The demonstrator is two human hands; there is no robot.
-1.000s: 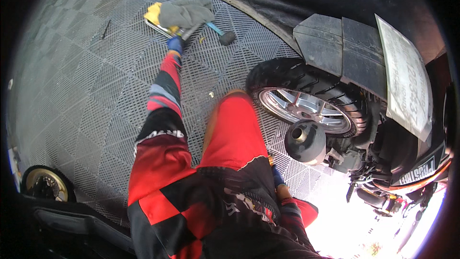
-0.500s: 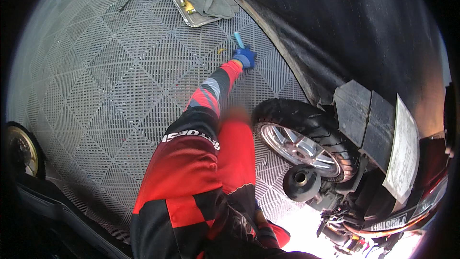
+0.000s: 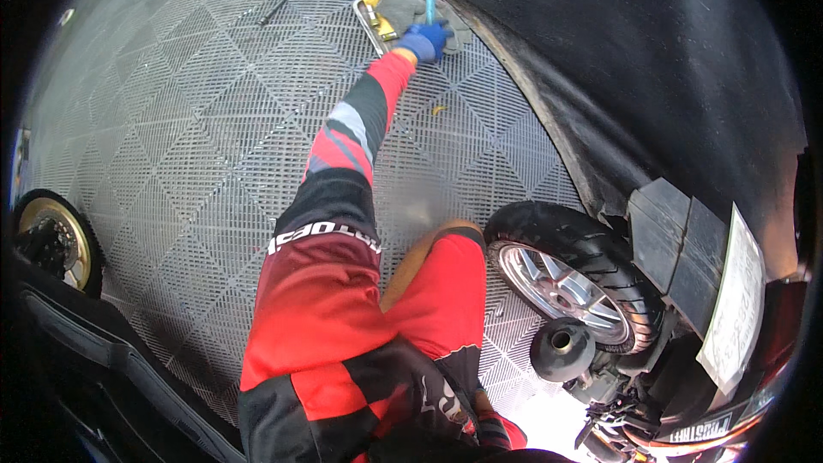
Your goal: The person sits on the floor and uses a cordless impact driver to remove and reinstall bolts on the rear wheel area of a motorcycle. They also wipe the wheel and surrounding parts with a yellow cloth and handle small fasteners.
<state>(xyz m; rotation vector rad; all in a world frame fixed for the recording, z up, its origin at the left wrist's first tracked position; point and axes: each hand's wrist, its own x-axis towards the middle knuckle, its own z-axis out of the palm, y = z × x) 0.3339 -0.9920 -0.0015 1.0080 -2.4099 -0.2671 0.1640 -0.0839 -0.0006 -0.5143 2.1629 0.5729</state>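
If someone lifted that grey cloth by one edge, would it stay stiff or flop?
The grey cloth would probably flop, since it lies rumpled and soft-edged. It is likely light for its size, as it looks like plain fabric. It seems unlikely to roll: it lies spread out below the left hand and the light-blue handle.

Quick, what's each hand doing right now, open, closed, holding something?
Left hand: closed, holding a light-blue-handled tool.
Right hand: mostly hidden; open or closed can't be told.
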